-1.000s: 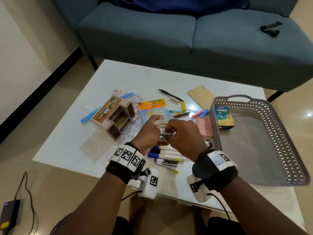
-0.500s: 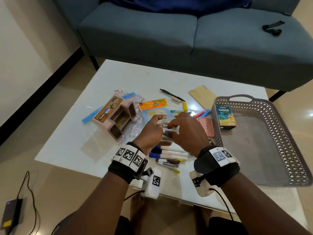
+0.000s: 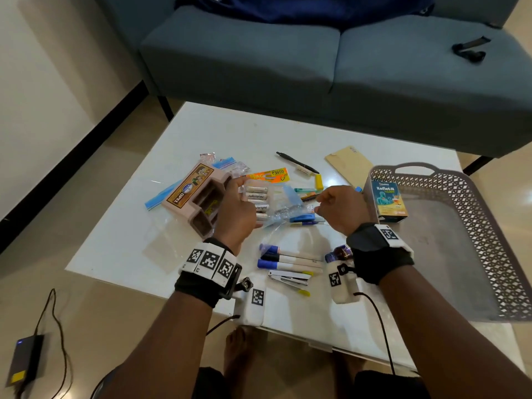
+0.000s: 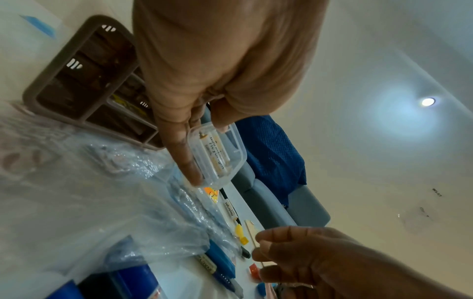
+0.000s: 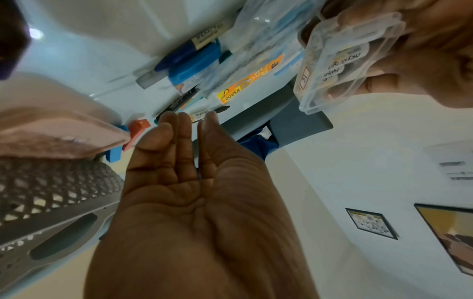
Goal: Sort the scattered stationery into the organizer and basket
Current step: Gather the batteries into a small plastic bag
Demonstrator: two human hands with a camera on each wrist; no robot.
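My left hand (image 3: 243, 204) grips a clear plastic case (image 3: 257, 201) of white labelled cylinders, holding it above the table just right of the brown compartment organizer (image 3: 198, 194). The left wrist view shows my fingers and thumb curled round the case (image 4: 217, 155), with the organizer (image 4: 84, 81) behind. My right hand (image 3: 336, 208) hovers apart from the case, to its right, close to the grey lattice basket (image 3: 414, 168). In the right wrist view my right hand (image 5: 184, 141) has straight fingers and holds nothing; the case (image 5: 340, 58) shows at upper right.
Below my hands on the white table lie three markers (image 3: 288, 259), a stapler (image 3: 289, 279) and a small bottle (image 3: 339, 253). A crumpled clear bag (image 3: 288, 211), an orange packet (image 3: 270, 175), a black pen (image 3: 296, 162) and a brown envelope (image 3: 348, 165) lie beyond. A medicine box (image 3: 388, 201) stands in the basket.
Both hands were together on the case. My right hand has let go and drawn away to the right; my left hand has carried the case left, toward the organizer.
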